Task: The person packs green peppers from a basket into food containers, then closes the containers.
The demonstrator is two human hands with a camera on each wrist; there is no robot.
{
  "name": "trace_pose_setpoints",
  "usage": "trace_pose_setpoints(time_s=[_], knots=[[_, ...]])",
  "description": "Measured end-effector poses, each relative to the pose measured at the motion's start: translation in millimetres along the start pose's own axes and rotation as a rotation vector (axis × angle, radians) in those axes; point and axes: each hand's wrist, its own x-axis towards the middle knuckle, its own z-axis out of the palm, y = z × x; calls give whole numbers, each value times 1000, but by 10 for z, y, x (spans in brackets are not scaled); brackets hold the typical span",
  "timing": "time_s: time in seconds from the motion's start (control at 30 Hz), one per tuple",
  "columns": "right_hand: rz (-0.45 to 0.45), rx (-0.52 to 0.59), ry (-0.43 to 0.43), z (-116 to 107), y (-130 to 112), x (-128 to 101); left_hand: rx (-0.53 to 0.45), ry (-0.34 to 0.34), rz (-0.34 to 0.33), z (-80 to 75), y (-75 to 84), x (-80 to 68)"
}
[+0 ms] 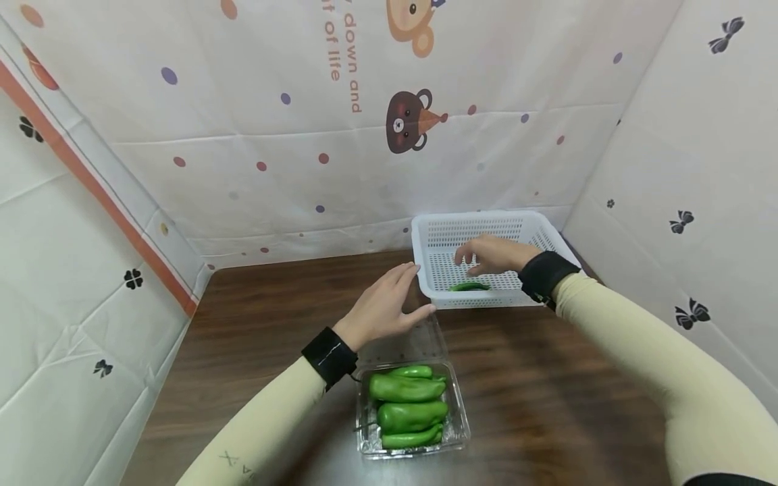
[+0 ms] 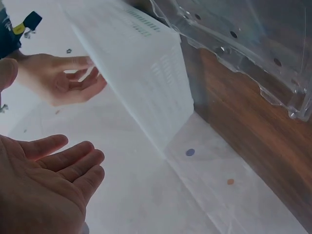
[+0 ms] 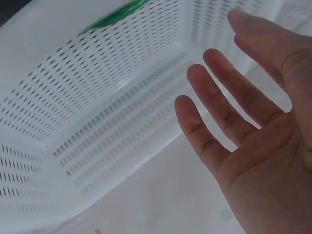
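Best done by lifting one pepper at a time from the clear plastic clamshell box (image 1: 459, 432) near the front edge of the wooden table (image 1: 255, 317) and setting it down low inside the white perforated basket (image 1: 425, 266) at the back edge, toward the back right corner, rather than dropping it from height. Worth keeping the hinged lid (image 1: 419, 341) tipped back toward the basket so the box mouth stays free, and steadying the light box against sliding as each pepper comes out.

Inside the basket, close to its front wall: one slim green pepper (image 1: 469, 287), lying flat, also glimpsed as a green streak (image 3: 114, 17) against the mesh in the right wrist view. Inside the box: a stack of green peppers (image 1: 408, 412), packed side by side, filling most of it.

Right hand (image 1: 494, 254) over the basket, just above the lone pepper, fingers spread and straight, holding nothing; palm (image 3: 263, 146) plainly empty in the wrist view. Left hand (image 1: 384, 307) hovering between box and basket, fingers relaxed and apart, thumb near the lid's upper edge; contact with the lid cannot be told. Nothing gripped there either (image 2: 48, 185).
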Motion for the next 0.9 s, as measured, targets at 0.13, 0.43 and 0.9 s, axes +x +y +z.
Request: trace_pose_setpoints(time_s=[0.13, 0.43, 0.9], knots=[[-3, -32, -93, 35, 67, 123, 11, -15, 9, 43, -62, 58], [63, -129, -296, 168, 118, 475, 38, -56, -20, 59, -198, 148], [162, -176, -453, 321, 168, 621, 30, -100, -27, 142, -225, 289]])
